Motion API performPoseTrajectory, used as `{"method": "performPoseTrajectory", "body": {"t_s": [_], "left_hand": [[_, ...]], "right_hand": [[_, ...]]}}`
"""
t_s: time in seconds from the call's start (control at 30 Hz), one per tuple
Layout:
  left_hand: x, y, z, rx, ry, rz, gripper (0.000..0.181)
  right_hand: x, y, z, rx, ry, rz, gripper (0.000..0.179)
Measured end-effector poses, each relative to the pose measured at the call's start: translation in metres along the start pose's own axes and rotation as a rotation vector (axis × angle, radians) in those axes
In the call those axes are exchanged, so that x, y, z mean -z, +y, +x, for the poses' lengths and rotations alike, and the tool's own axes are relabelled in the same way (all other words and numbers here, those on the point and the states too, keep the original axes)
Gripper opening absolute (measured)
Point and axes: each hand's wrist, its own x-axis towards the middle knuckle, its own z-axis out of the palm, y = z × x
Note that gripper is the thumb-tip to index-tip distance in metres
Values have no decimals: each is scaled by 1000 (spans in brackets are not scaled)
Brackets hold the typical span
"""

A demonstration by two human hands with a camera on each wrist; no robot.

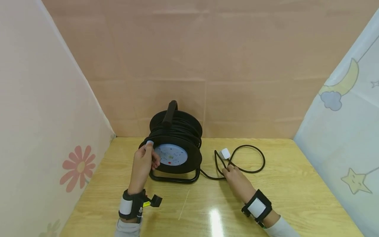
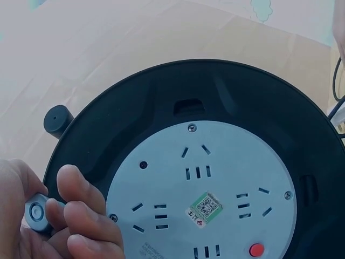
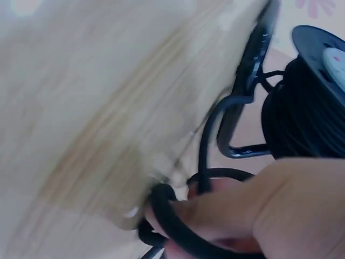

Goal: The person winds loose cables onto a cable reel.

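A black cable reel (image 1: 193, 159) stands on the table, its round pale socket panel (image 2: 167, 162) tilted up toward me. My left hand (image 1: 143, 161) is at the reel's left edge, gripping a small grey winding knob (image 2: 36, 212) between thumb and curled fingers. To the right of the reel, my right hand (image 1: 237, 182) pinches the loose black cable (image 1: 263, 158) close to the tabletop. In the right wrist view, the cable (image 3: 207, 145) runs from the reel frame and bends around the fingers. A white plug (image 1: 225, 153) lies just beyond that hand.
The wooden table (image 1: 103, 197) meets a tan backdrop (image 1: 251, 82) behind the reel. Patterned sheets border both sides, with a flower (image 1: 78, 168) on the left and a star (image 1: 356, 181) on the right. The reel's carrying handle (image 1: 170, 115) sticks up.
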Motion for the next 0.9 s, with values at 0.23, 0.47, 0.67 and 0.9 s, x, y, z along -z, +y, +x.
{"method": "performPoseTrajectory", "body": {"t_s": [0.23, 0.47, 0.67, 0.9], "left_hand": [[-1, 4, 0, -13, -4, 12, 62], [-8, 6, -1, -48, -38, 32, 64], [-15, 8, -4, -79, -34, 83, 60], [-27, 10, -9, -156, -50, 185, 52]], "right_hand": [[20, -3, 0, -67, -121, 246, 26], [12, 0, -3, -132, -43, 300, 30], [7, 1, -5, -183, -13, 319, 28], [5, 3, -9, -202, 6, 317, 28]]}}
